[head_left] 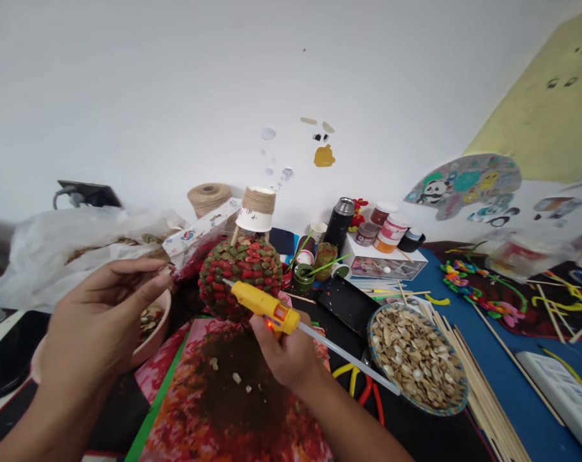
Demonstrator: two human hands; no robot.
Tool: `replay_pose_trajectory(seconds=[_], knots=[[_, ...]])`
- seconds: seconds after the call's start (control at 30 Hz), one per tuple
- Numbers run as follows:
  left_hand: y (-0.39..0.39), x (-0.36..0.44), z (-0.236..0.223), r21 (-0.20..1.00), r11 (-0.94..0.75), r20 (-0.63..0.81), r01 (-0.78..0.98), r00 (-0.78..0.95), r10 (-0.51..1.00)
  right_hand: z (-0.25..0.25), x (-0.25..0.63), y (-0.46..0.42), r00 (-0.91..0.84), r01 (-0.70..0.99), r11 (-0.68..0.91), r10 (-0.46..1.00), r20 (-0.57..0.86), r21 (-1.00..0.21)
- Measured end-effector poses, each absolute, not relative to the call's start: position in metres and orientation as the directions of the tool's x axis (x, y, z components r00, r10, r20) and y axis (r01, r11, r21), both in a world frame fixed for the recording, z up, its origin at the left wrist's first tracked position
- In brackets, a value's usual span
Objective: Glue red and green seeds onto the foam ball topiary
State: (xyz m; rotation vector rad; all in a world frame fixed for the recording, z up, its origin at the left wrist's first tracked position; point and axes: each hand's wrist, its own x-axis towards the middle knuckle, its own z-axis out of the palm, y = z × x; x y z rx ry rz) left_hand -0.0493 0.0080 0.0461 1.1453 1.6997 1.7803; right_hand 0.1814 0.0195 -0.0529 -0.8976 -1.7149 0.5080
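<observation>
My right hand [288,350] is wrapped round a yellow hot glue gun [256,298] with a red light on it and a long clear glue stick [348,356] out of its back. Its nozzle points at a round form [242,269] covered in rows of red and green shell-like pieces, and touches or nearly touches it. A paper cup bound with twine [256,208] stands above the form on sticks. To the left, my left hand [102,314] pinches a small pale shell [165,270] between thumb and fingertips. Below lies a paint-stained board [175,410] with a few loose bits.
Behind my left hand is a pink bowl [163,321] with coloured shells. A woven basket [464,394] of plain shells stands right, beside thin wooden sticks [483,398], pliers [368,391] and a black tray [348,305]. Paint jars, a black flask [339,224] and a twine spool [208,200] line the wall.
</observation>
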Motion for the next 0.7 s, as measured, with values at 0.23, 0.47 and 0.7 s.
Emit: replay_pose_trajectory(seconds=[0.23, 0.47, 0.7], knots=[[0.046, -0.037, 0.055, 0.845, -0.301, 0.444, 0.441, -0.268, 0.855, -0.06, 0.182, 0.024, 0.018, 0.228, 0.476, 0.87, 0.492, -0.849], [0.087, -0.034, 0.059, 0.616, -0.319, 0.543, 0.72, -0.095, 0.834, -0.06, 0.185, 0.025, 0.038, 0.21, 0.461, 0.877, 0.479, -0.862], [0.101, -0.03, 0.054, 0.511, -0.324, 0.539, 0.796, -0.004, 0.842, -0.053, 0.187, 0.023, -0.019, 0.298, 0.502, 0.853, 0.521, -0.812]])
